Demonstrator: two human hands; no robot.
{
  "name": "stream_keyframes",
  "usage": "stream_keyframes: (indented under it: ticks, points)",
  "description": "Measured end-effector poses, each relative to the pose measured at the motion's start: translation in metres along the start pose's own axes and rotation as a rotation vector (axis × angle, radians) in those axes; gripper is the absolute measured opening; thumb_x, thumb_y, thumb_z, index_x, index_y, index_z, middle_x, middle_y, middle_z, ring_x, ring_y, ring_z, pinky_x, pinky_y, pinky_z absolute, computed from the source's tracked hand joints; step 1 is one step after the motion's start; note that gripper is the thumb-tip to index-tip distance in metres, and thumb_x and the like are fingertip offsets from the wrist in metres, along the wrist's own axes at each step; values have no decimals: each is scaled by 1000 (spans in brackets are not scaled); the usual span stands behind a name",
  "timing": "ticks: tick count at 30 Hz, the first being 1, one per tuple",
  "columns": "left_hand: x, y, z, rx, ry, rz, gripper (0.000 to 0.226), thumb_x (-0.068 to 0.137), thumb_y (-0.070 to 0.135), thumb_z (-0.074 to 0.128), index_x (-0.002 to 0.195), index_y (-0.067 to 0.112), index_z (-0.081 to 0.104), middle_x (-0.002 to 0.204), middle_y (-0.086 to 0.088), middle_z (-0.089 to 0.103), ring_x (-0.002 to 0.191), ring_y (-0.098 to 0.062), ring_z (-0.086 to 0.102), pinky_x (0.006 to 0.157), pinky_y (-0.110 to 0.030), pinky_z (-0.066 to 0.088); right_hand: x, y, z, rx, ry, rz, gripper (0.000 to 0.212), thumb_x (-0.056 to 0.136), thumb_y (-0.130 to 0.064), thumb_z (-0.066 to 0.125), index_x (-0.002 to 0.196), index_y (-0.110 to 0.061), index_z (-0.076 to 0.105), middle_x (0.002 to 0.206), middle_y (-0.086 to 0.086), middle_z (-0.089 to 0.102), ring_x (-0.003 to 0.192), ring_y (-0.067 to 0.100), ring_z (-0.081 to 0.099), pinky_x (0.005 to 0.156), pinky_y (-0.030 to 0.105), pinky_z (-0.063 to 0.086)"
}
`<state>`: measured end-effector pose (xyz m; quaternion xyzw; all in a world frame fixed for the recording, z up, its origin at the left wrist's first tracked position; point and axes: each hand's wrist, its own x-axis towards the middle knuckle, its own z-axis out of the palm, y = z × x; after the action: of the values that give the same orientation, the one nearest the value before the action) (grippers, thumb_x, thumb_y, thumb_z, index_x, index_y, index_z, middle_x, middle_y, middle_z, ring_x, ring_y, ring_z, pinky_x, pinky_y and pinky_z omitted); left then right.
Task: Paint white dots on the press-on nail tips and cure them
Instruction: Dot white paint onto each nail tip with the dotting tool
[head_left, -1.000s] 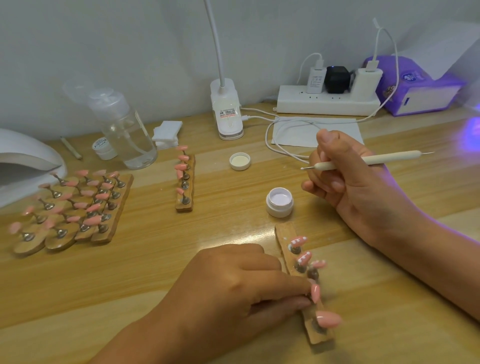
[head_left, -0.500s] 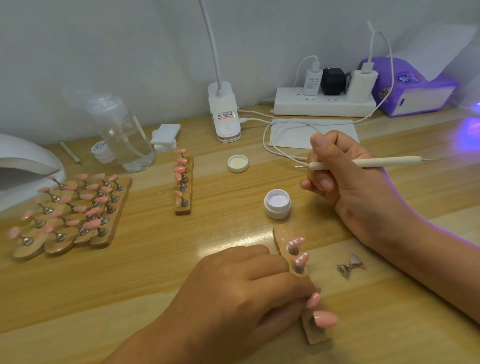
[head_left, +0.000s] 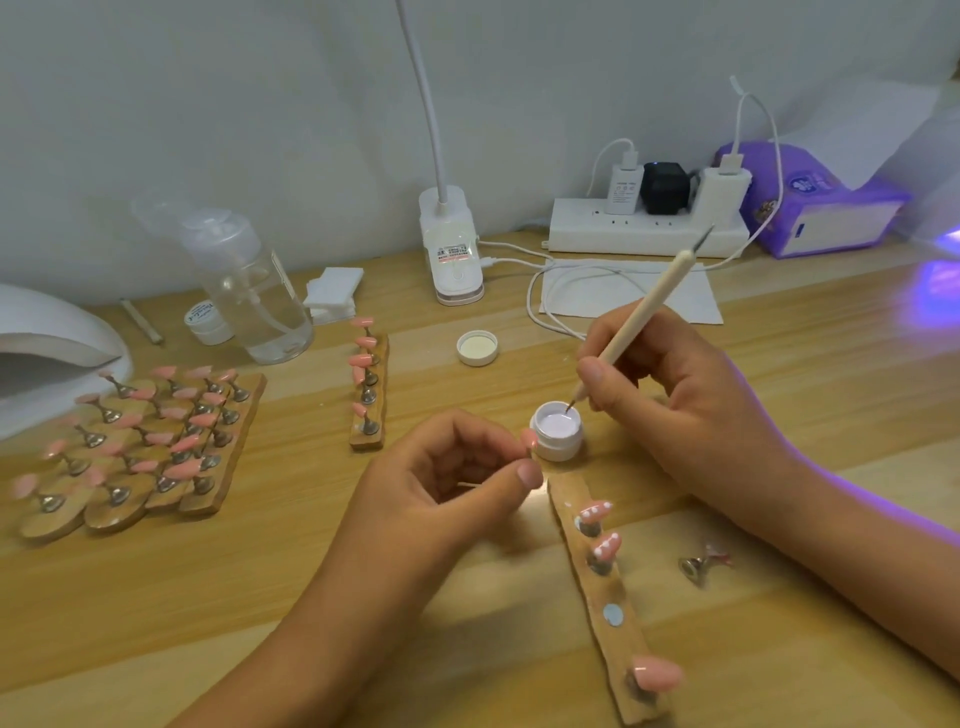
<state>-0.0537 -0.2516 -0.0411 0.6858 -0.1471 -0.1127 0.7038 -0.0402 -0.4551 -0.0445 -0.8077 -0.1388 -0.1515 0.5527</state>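
- Wood strip (head_left: 621, 649) lies nearest you, angled away toward the pot. A plain tip (head_left: 657, 673) sits at its near end and two dotted tips (head_left: 597, 509) at its far end, with a bare magnet spot (head_left: 613, 614) between them.
- Right of it a stand (head_left: 701, 566) lies tipped over on the table (head_left: 260, 597), near your right forearm. A careless sweep of that arm could knock it.
- Your left hand (head_left: 441, 499) pinches the held tip (head_left: 529, 440) between thumb and forefinger, the other fingers curled. It is off the strip, probably so you can turn it to the tool.
- Just beyond the strip's far end the pot (head_left: 558, 448) stands open, just beside the held tip, so the trip from paint to tip is short.
- Your right hand (head_left: 675, 400) grips the tool (head_left: 641, 312) like a pen, fingers closed round the shaft and its point dipped in the white paint. I judge you are loading it for the next dot.
- Behind the pot the lid (head_left: 477, 347) lies apart, out of the way.
- Bare table left of your left hand gives you room. The second strip (head_left: 370, 395) and the batch (head_left: 145, 441) stand well apart, by the curing lamp (head_left: 52, 353), likely where curing happens.
- At the far edge a bottle (head_left: 249, 296), cable (head_left: 540, 306) and power strip (head_left: 644, 236) crowd the wall. Mind the tool's back end there.
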Motion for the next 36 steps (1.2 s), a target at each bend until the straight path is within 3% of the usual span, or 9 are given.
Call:
stream_keyframes:
  ticks: [4,11,15,19,21,26,33,36]
  points:
    - [2,1,1,2,26,1,13,69,20,73,78,29,73,77,9,69,73,-1,61,64,-15,50,0,2,1,-95,-50,-52,9,92,-36,60,92,-28,60,82,-4,60,74,15,53,67,19,46]
    - [2,1,1,2,31,1,11,70,22,72,78,28,74,86,7,74,77,-1,63,66,-13,50,0,4,3,-239,-80,-99,6,89,-35,62,89,-29,62,79,-7,58,72,13,50,64,25,44]
    - [3,1,0,-8,31,0,10,70,24,72,79,26,75,86,6,74,75,0,63,66,-12,50,1,0,0,-28,21,-52,9,89,-30,66,90,-22,62,81,-2,64,73,17,56,69,30,49]
    - [3,1,0,12,-1,12,10,73,24,71,82,26,75,84,10,73,75,0,61,67,-13,50,6,-3,-3,258,143,10,14,83,-23,68,86,-15,58,68,-8,65,69,6,60,67,15,47]
    - [3,0,0,35,-14,23,11,75,25,70,84,28,75,82,11,71,75,0,61,68,-13,50,6,-3,-4,347,166,55,17,80,-21,73,82,-17,57,65,-9,61,68,5,58,67,14,46]
    - [2,-1,0,58,-34,39,12,77,24,69,85,29,75,81,12,70,76,0,60,68,-14,49,6,-1,-7,567,128,210,23,79,-16,65,61,-27,57,61,-5,53,60,5,54,73,28,48]
    - [3,-2,1,67,-47,34,13,77,25,68,87,29,76,80,11,69,74,-1,58,67,-15,49,6,-10,-3,716,56,264,25,81,-13,59,59,-22,52,58,1,41,50,4,44,65,32,58]
    - [3,-2,1,69,-53,36,10,76,26,70,84,30,75,82,2,69,72,-2,56,64,-16,46,6,-11,-1,727,35,270,25,81,-12,59,59,-20,51,58,1,41,50,5,42,67,35,58]
